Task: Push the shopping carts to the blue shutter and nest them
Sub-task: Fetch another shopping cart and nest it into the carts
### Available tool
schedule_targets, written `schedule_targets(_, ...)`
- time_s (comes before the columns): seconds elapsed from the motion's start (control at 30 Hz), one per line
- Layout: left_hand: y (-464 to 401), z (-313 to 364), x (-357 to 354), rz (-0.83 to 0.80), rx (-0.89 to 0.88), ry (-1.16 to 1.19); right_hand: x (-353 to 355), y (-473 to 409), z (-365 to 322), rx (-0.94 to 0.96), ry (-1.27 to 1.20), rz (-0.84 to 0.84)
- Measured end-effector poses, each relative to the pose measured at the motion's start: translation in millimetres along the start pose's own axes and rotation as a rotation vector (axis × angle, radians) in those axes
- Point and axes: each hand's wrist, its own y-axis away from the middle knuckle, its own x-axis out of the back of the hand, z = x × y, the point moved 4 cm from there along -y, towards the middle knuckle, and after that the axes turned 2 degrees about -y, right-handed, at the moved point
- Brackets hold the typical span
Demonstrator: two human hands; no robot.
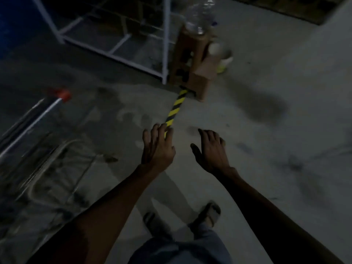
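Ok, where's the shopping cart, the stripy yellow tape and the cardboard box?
shopping cart (pixel 34 122): head view, on its silver handle bar.
yellow tape (pixel 174 111): head view, mid-strip on the floor.
cardboard box (pixel 192 61): head view, on its front side.

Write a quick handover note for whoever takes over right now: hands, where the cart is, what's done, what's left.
Left hand: open, empty, held out over the floor.
Right hand: open, empty, likewise.
Shopping cart: off to the left, red-capped handle, neither hand touching it; blurred, so I cannot tell whether it is one cart or several nested.
Blue surface at far top left, possibly the shutter.
Ahead: white rack, cardboard box, striped floor tape.
Left: grasp the cart, push it to the shutter, nest it.
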Motion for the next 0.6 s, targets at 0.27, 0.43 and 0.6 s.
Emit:
schedule_targets(0.27, -52, 238, 44, 0.067, -0.534, 0.045, 87, 142, 180, -0.511, 0.048, 0.245)
schedule_targets(0.43, -32, 399, 68, 0.13, -0.749, 0.11, 137, 246, 279, -0.722, 0.063, 0.376)
schedule_targets(0.6, 8, 551, 74, 0.153, -0.951, 0.116, 172, 357, 369, -0.906, 0.083, 0.481)
